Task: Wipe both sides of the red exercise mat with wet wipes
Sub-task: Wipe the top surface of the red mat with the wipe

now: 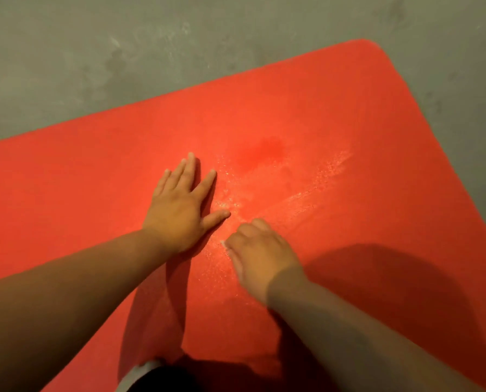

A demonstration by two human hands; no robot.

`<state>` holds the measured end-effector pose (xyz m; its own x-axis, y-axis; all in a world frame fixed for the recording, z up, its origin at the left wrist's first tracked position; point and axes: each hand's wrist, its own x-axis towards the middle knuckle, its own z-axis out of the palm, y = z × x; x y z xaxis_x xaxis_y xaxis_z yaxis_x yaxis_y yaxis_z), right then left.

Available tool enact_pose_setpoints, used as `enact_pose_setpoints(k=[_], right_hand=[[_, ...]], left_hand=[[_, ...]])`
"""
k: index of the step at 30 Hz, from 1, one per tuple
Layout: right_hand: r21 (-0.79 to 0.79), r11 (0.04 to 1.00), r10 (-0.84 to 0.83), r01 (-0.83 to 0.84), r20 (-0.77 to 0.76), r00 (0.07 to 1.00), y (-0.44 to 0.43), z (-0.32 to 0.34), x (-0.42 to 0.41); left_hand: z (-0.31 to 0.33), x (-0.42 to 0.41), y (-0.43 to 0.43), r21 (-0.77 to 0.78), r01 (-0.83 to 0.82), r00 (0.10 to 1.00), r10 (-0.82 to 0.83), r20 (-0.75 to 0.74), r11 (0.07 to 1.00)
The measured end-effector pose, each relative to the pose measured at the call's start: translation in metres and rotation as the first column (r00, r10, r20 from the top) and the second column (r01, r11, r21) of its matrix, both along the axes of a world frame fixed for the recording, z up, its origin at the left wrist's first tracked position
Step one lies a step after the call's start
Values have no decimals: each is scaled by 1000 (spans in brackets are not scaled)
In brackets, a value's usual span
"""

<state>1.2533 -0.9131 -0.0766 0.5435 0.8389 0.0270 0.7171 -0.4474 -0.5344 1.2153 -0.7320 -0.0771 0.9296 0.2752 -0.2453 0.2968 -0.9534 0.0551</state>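
Note:
The red exercise mat [335,114] lies flat on the floor and fills most of the view, its rounded far corner at the upper right. My left hand [179,207] presses flat on the mat with its fingers spread. Just to its right, my right hand [260,254] is blurred and has curled fingers over a wet wipe [224,244]; only a small white edge of the wipe shows at the hand's left side. Shiny wet streaks [315,190] run across the mat beyond both hands, with a darker damp patch [264,151] above them.
Grey concrete floor [123,52] surrounds the mat at the top and right. A dark and white piece of my clothing [151,374] shows at the bottom edge. My shadow [391,292] falls on the mat at the lower right.

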Motion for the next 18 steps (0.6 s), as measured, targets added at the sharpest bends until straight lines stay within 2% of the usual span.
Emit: enact_pose_setpoints(k=[1, 3, 6, 8, 10, 11, 13, 15, 16, 17, 18], right_hand=[[7, 1000, 24, -24, 18, 1000, -4, -3, 13], [-47, 990, -131, 134, 72, 989, -24, -4, 54], [-105, 843, -504, 527, 185, 844, -62, 0, 124], [-103, 768, -605, 632, 208, 769, -57, 0, 129], [-106, 795, -582, 597, 143, 800, -28, -1, 96], [-93, 852, -507, 516, 107, 855, -11, 0, 72], [-53, 979, -193, 195, 53, 980, 21, 4, 20], [10, 996, 86, -87, 63, 994, 31, 4, -1], [30, 992, 123, -125, 47, 991, 28, 1, 8], [30, 996, 80, -82, 59, 995, 21, -3, 26], [8, 999, -41, 40, 72, 997, 12, -6, 50]], left_hand=[[0, 0, 3, -14, -37, 998, 36, -51, 999], [1, -1, 11, -27, -17, 993, 14, -118, 999], [6, -1, 21, -66, 23, 994, -30, -103, 998], [7, -1, 24, -75, 31, 995, -38, -91, 997], [7, -2, 25, -82, 33, 996, -39, -81, 996], [7, -2, 24, -87, 32, 997, -39, -73, 996], [6, -2, 23, -103, 20, 998, -26, -62, 994], [4, -3, 26, -137, 12, 999, -18, -48, 991], [5, -3, 27, -150, 20, 998, -28, -51, 988], [5, -4, 29, -155, 32, 997, -41, -59, 987], [6, -4, 31, -156, 43, 996, -55, -68, 987]])
